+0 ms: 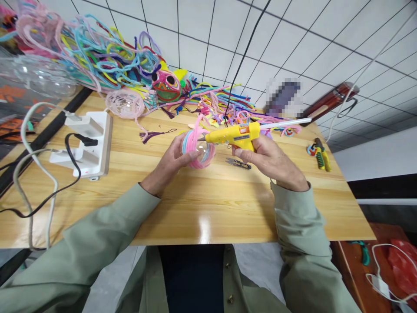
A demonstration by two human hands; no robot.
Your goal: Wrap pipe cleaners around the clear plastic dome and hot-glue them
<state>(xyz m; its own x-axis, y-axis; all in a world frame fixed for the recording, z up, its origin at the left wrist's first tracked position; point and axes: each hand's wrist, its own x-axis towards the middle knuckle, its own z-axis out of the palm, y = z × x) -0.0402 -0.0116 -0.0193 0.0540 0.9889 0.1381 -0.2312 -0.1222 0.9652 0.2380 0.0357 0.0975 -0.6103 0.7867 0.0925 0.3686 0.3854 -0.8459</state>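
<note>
Left grip (172,160) holds wrapped ball (204,154) | right grip (275,160) holds glue gun (232,135) | snips (240,164) near | pipe cleaners (114,61) behind

And here's the glue gun (231,137), smooth yellow plastic with a soft sheen, its nozzle (201,139) duller and metallic; the ball (202,152) reads as clear, slick plastic, glinting between pipe cleaners (196,131) that look fuzzy and matt; the table (202,200) is pale grained wood, glossy enough to throw back a bright glare; the snips (239,164) show thin metal; over at the power strip (106,145), smooth white plastic; sleeves (104,224) of matt, creased cloth; wall tiles (195,21) smooth with a faint shine; the red bag (399,274), thin, crinkled, shiny plastic.
</note>
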